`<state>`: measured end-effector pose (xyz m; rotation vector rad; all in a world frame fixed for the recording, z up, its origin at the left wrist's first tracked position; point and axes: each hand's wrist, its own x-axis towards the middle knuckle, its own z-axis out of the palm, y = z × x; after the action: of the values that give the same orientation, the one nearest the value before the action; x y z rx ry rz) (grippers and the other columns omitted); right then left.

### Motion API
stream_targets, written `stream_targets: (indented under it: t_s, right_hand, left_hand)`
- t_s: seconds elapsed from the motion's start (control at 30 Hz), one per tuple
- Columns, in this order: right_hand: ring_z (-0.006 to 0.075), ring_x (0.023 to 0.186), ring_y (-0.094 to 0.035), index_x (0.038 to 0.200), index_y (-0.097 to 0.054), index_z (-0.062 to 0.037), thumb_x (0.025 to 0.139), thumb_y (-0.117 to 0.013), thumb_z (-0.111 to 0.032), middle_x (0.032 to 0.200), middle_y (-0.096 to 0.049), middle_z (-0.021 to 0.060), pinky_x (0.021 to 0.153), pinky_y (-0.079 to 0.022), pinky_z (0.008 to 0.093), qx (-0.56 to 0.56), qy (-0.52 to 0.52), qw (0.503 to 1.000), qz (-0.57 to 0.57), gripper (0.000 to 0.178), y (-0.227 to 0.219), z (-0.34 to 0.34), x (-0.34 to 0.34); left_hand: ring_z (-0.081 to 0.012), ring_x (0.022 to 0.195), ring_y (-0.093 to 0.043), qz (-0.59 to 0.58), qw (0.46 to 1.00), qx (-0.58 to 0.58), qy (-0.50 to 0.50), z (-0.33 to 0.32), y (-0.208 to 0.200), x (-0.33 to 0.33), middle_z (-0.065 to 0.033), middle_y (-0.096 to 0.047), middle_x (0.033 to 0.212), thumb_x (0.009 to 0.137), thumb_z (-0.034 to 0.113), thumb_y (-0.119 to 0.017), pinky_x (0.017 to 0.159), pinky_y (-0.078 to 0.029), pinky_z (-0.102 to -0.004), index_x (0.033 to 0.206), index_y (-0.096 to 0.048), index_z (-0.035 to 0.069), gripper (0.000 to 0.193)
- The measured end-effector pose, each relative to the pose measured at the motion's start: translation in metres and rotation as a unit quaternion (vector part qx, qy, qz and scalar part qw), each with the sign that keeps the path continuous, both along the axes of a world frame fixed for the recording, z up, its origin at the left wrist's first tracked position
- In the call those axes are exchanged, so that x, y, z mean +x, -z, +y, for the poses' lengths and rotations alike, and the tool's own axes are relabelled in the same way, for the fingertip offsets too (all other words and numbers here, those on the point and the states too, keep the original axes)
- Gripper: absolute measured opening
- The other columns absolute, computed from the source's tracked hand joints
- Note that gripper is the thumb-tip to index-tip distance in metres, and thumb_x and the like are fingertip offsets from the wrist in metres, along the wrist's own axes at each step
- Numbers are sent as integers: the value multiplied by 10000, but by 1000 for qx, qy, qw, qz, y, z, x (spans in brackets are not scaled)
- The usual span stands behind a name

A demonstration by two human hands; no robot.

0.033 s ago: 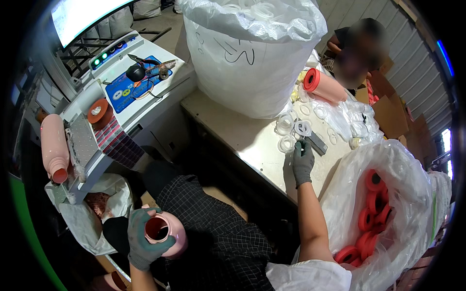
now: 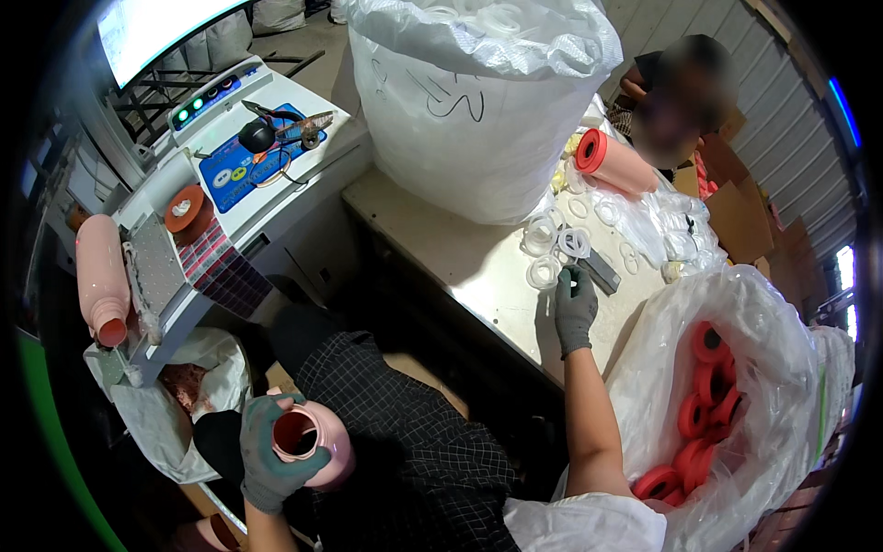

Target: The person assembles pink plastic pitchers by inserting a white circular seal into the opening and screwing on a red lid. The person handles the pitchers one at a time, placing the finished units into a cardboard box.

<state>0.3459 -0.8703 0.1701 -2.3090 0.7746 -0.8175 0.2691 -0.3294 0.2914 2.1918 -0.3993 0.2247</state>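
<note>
Low at the left, my left hand (image 2: 269, 460), in a grey-green work glove, is closed round a pink bottle (image 2: 336, 455). The bottle's open mouth is tilted up toward me and its inside looks dark. My right hand (image 2: 576, 317), in a grey glove, rests at the tabletop with its fingers drawn together. A small pale bit shows at these fingertips, too small to name. Just beyond them lie several translucent white rings (image 2: 544, 272), and a grey rectangular block (image 2: 602, 274) sits beside the hand.
A large white woven sack (image 2: 460, 138) of rings stands on the table (image 2: 487, 299). At right, a clear plastic bag (image 2: 635, 368) holds red ring-shaped parts (image 2: 709, 385). Another pink bottle (image 2: 99, 276) lies by the machine (image 2: 317, 207) at left. A person (image 2: 681, 92) sits beyond the table.
</note>
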Motion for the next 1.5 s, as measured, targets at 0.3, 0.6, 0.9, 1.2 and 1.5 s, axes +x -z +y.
stream_targets:
  t_s: [0.3, 0.6, 0.9, 1.2, 1.5]
  right_hand:
    - [225, 784, -715, 1012, -775, -100, 882, -768, -274, 1082, -724, 82, 756, -567, 357, -6, -72, 994, 77, 218, -20, 20, 7]
    - [206, 780, -708, 1105, -740, -56, 967, -743, -222, 1006, -765, 99, 749, -556, 338, 30, -72, 997, 5, 216, -28, 29, 18]
    - [156, 834, -621, 1019, -685, -44, 951, -722, -87, 899, -687, 45, 766, -519, 315, 374, -385, 844, 5, 88, -114, 253, -2]
    - [256, 907, -718, 921, -722, -74, 737, -891, -264, 1038, -723, 68, 741, -570, 359, -43, -729, 664, -163, 315, -148, 347, -23]
    - [278, 1011, -707, 1010, -735, -58, 776, -841, -443, 1151, -717, 102, 865, -554, 457, -87, -782, 604, -123, 464, -150, 345, -38]
  left_hand:
    - [-357, 1046, -637, -21, 998, 42, 35, 3, -8, 2, -129, -683, 1081, 550, 203, -906, 971, -512, -480, 1208, -628, 40, 733]
    - [-360, 1108, -635, -26, 997, 61, 33, 0, -15, 3, -115, -684, 1163, 570, 229, -932, 991, -500, -484, 1234, -631, 48, 751]
    - [-349, 1109, -656, -156, 985, 67, -32, -3, -20, 0, -154, -584, 1314, 712, 281, -953, 953, -552, -478, 1506, -415, 61, 984]
    - [-308, 1117, -641, -164, 971, 171, -22, 14, -36, -29, -55, -599, 1267, 669, 342, -930, 829, -612, -409, 1040, -739, 93, 485]
    - [-311, 1036, -656, -132, 980, 149, 11, 28, -34, -36, -42, -635, 1048, 679, 387, -908, 760, -617, -412, 873, -747, 107, 377]
